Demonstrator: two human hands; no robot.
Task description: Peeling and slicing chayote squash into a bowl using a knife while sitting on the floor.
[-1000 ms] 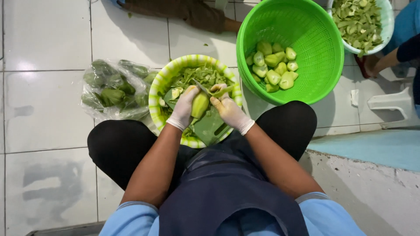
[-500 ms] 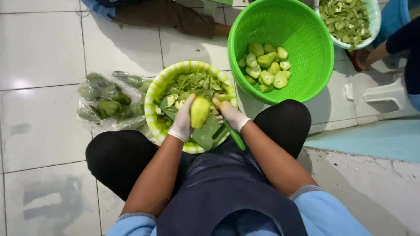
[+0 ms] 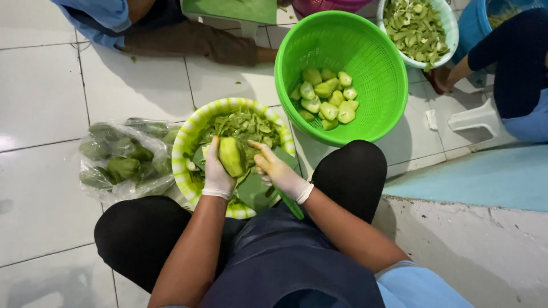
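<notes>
My left hand [image 3: 216,171], in a white glove, holds a pale green peeled vegetable [image 3: 231,155] upright over a green-and-white striped bowl [image 3: 191,130] full of green peelings. My right hand [image 3: 278,170], also gloved, is closed on a green-handled peeler [image 3: 288,201] and touches the vegetable's right side. A green cutting board [image 3: 255,191] lies under my hands on the bowl's near rim.
A big green basket [image 3: 377,80] with several peeled pieces stands to the right. A clear bag of unpeeled green vegetables [image 3: 123,159] lies on the white tiles at left. Other people sit at the top and the right, beside a white bowl of scraps [image 3: 449,23].
Both hands have stayed over the striped bowl. The vegetable has been turned more upright in my left hand, and my right hand has come up against its side.
</notes>
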